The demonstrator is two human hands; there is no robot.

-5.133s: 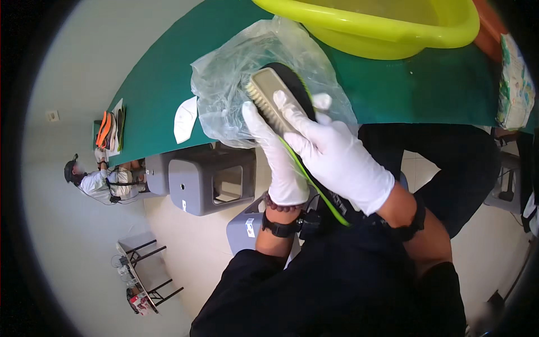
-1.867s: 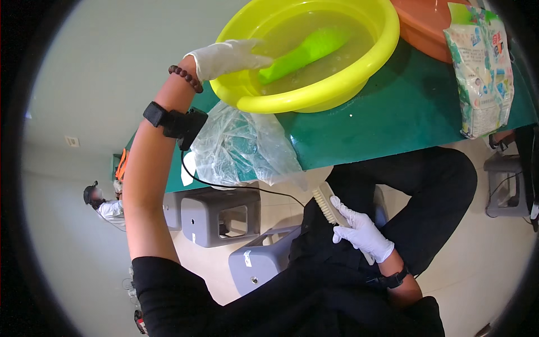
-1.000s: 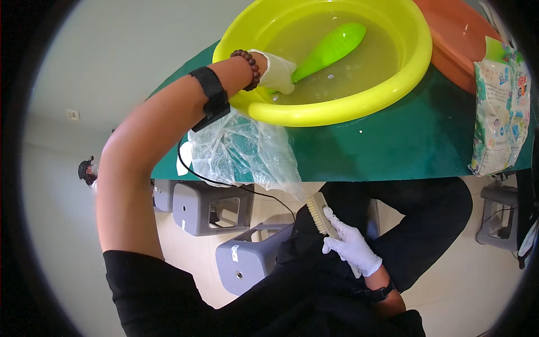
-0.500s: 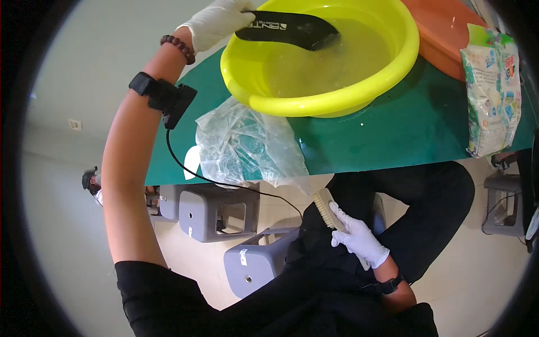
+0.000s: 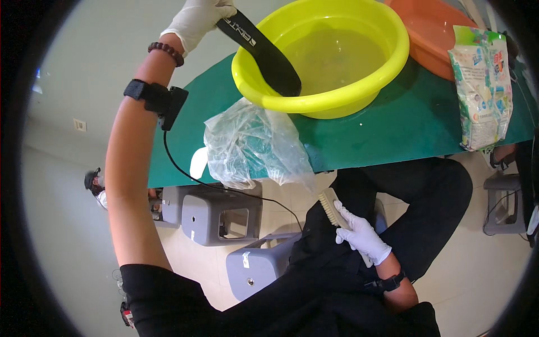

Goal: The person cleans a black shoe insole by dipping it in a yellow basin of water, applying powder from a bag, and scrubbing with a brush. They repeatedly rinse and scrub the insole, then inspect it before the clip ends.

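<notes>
Black on its visible face, with pale printing, a curved insole slopes down from the person's gloved left hand, which is raised at 11 o'clock in the head view. The fingers of that hand are closed on the insole's upper end, outside the yellow basin. The insole crosses the basin's rim near its 9 o'clock, and its lower end hangs inside, toward the basin's 7 o'clock; whether the tip meets the cloudy water cannot be told.

At 4 o'clock, the gloved right hand grips a pale scrubbing brush by its handle over the dark trousers. The brush head points to about 11 o'clock, bristles on its left side.

The basin stands on a green tabletop at 1 o'clock. Just off the basin's 7 o'clock lies a crumpled clear plastic bag, with a white object at the bag's 8 o'clock. An orange basin sits beside the yellow one at its 3 o'clock, and a printed packet stands at 2 o'clock in the view.
</notes>
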